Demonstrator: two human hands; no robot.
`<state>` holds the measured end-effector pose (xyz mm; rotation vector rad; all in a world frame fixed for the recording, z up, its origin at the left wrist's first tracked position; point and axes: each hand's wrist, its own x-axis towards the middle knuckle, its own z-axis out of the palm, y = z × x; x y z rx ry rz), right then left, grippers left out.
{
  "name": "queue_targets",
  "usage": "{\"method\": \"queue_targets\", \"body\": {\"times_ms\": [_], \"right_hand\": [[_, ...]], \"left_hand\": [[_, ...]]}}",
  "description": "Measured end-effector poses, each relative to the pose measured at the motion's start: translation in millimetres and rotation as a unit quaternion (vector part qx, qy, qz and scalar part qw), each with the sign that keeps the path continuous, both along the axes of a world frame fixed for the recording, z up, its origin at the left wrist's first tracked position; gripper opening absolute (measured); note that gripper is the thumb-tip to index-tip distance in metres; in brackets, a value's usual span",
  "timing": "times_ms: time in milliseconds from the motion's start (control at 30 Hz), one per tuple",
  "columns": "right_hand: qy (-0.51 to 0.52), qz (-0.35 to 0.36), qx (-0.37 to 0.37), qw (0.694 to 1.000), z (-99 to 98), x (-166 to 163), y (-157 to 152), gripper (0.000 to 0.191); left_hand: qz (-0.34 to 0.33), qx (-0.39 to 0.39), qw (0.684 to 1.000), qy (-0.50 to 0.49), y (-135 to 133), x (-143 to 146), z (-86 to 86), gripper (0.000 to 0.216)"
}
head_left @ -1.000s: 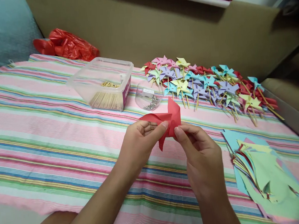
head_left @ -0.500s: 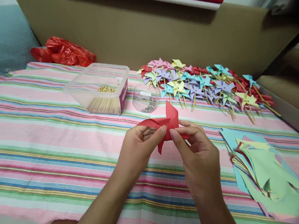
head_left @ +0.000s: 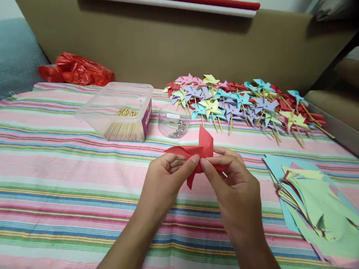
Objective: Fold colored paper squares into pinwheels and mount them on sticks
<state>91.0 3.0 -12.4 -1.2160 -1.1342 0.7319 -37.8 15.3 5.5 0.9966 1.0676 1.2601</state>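
A red paper pinwheel (head_left: 206, 143) is held above the striped cloth, its blades folded in toward the middle. My left hand (head_left: 169, 173) pinches it from the left, with the thumb near the centre. From the right, my right hand (head_left: 231, 180) grips it with thumb and fingers, and its thumb tip presses close beside the left one. The thumbs and fingers cover the pinwheel's centre and part of its lower blades. Beyond the hands stands a round clear container (head_left: 174, 124) with small silver metal pieces and a white label.
A clear plastic box (head_left: 116, 89) of thin wooden sticks stands left of the round container. Many finished coloured pinwheels (head_left: 241, 100) lie in a pile at the back right. Coloured paper sheets (head_left: 323, 198) are stacked at right. A red plastic bag (head_left: 81, 69) lies back left.
The view has shifted slightly, so the scene sits a little lower and to the left. Both hands keep their pinch on the red pinwheel, with the thumbs at its centre.
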Motion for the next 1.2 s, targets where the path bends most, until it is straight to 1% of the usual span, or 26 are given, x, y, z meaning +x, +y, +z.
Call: {"method": "queue_targets", "body": {"times_ms": [167,300,400,533,600,667,733,767,800,867,900,933,967,1067,1133,1200], "right_hand": [[-0.004,0.003,0.011,1.0,-1.0,-1,1,0.012],[-0.009,0.008,0.027,1.0,-0.8,2,2,0.014],[-0.021,-0.014,0.01,1.0,-1.7,11,2,0.019],[-0.044,-0.05,-0.041,0.997,-12.8,24,6,0.026],[-0.062,-0.024,-0.067,0.996,-22.6,26,10,0.028],[-0.115,0.024,-0.076,0.99,-32.2,24,15,0.029],[-0.215,0.077,-0.06,0.972,-38.6,18,19,0.027],[-0.277,0.105,-0.046,0.954,-39.8,15,21,0.025],[-0.341,0.133,-0.029,0.93,-39.5,13,23,0.024],[-0.45,0.188,-0.009,0.873,-33.8,10,30,0.02],[-0.486,0.208,-0.007,0.849,-28.5,9,36,0.019],[-0.509,0.222,-0.007,0.832,-21.8,9,43,0.018],[-0.522,0.229,-0.01,0.821,-13.8,9,53,0.017],[-0.537,0.219,0.005,0.815,13.4,7,95,0.019],[-0.549,0.203,0.022,0.811,29.3,2,130,0.027],[-0.568,0.203,0.023,0.797,39.8,-8,162,0.027]], "left_hand": [[0.015,0.002,1.0,0.011,1,1,3.6,0.032],[0.052,0.004,0.999,0.005,3,-3,5.8,0.033],[0.086,0.016,0.996,-0.013,5,-13,9.0,0.03],[0.155,0.048,0.982,-0.095,6,-31,20.2,0.018],[0.19,0.065,0.971,-0.128,5,-40,27.2,0.017],[0.212,0.083,0.963,-0.143,3,-48,32.9,0.017],[0.225,0.096,0.958,-0.151,2,-56,36.6,0.018],[0.232,0.1,0.955,-0.157,2,-61,37.8,0.018],[0.239,0.103,0.952,-0.163,1,-66,38.9,0.019],[0.25,0.107,0.947,-0.174,0,-77,41.0,0.02],[0.254,0.108,0.945,-0.177,-1,-83,42.1,0.021],[0.259,0.111,0.943,-0.179,-2,-89,43.2,0.022],[0.267,0.114,0.94,-0.18,-3,-94,44.2,0.022],[0.284,0.116,0.935,-0.18,-4,-105,45.5,0.022],[0.276,0.106,0.938,-0.182,-3,-108,44.1,0.02],[0.265,0.093,0.941,-0.189,0,-109,41.6,0.019]]}}
